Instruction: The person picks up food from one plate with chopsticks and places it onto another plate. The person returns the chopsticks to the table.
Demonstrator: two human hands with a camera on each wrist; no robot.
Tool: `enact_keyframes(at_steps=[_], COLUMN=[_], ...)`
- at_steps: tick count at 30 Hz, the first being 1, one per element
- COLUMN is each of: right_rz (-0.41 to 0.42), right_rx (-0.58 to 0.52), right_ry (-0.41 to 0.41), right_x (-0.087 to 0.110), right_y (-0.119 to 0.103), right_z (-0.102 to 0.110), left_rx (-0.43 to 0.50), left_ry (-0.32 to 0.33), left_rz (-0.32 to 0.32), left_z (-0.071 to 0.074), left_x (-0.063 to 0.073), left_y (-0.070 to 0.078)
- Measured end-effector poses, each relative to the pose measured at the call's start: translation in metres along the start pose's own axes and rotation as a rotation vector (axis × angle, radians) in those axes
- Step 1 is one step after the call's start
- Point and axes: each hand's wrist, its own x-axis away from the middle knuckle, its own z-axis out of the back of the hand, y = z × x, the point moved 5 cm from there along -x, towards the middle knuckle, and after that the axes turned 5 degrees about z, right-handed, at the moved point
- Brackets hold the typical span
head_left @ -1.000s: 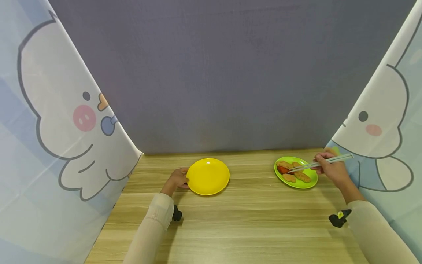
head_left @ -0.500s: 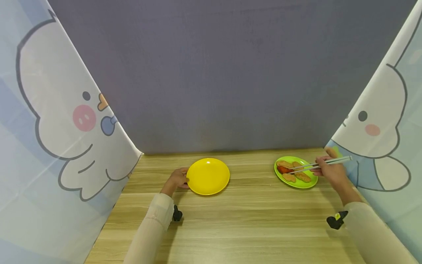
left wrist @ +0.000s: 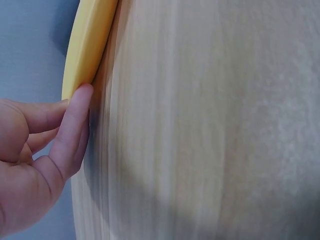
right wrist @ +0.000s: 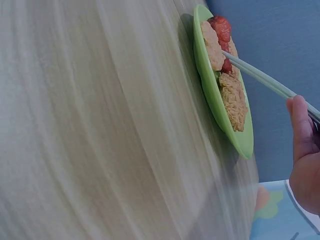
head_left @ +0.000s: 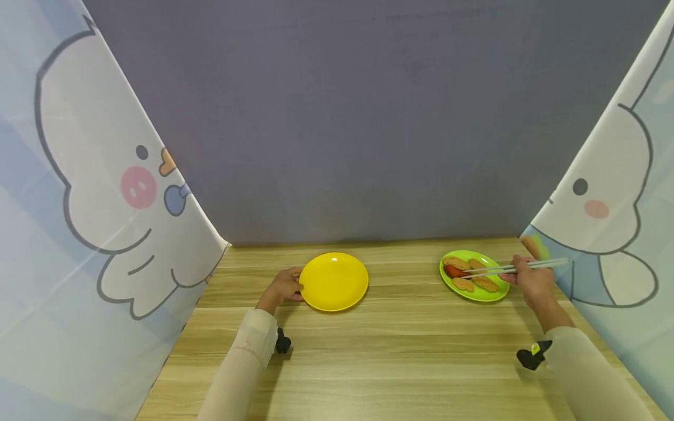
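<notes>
My left hand [head_left: 286, 285] pinches the left rim of a yellow plate [head_left: 334, 282]. In the left wrist view its thumb and fingers meet at the edge of the plate [left wrist: 90, 40]. On the right, my right hand [head_left: 533, 279] holds a pair of pale chopsticks [head_left: 542, 264] that reach left over a green plate [head_left: 497, 295]. The chopstick tips are spread at a dark red, glossy food piece [head_left: 454, 271]. Around it lie several golden-brown breaded pieces [head_left: 485, 284]. In the right wrist view the chopsticks [right wrist: 265, 80] pass over one breaded piece [right wrist: 213, 47] and partly hide the red one.
Both plates stand on a wood-grain table [head_left: 400, 351], near its back edge. Behind rises a grey cloth wall [head_left: 368, 128]. Printed cartoon curtains close off the left side [head_left: 105, 175] and right side [head_left: 605, 175], the right one close to my right hand.
My right hand has come slightly lower and towards me, so the chopsticks lie flatter. Their tips have spread apart at the red piece. The left hand and the yellow plate have stayed put.
</notes>
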Motion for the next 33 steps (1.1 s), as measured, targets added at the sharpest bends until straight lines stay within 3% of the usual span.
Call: enact_keyframes(at_steps=[17, 25, 33], right_rz=[-0.067, -0.066, -0.074], right_rx=[-0.121, -0.21, -0.278], right_ry=[0.097, 0.09, 0.04], right_x=[0.003, 0.002, 0.009], right_y=[0.007, 0.007, -0.005], right_z=[0.007, 0.005, -0.011], left_rx=[0.01, -0.004, -0.004], left_ry=[-0.011, 0.0, -0.013], left_rz=[-0.016, -0.007, -0.006], left_z=[-0.001, -0.002, -0.003], left_x=[0.0, 0.004, 0.006], left_y=[0.0, 0.003, 0.004])
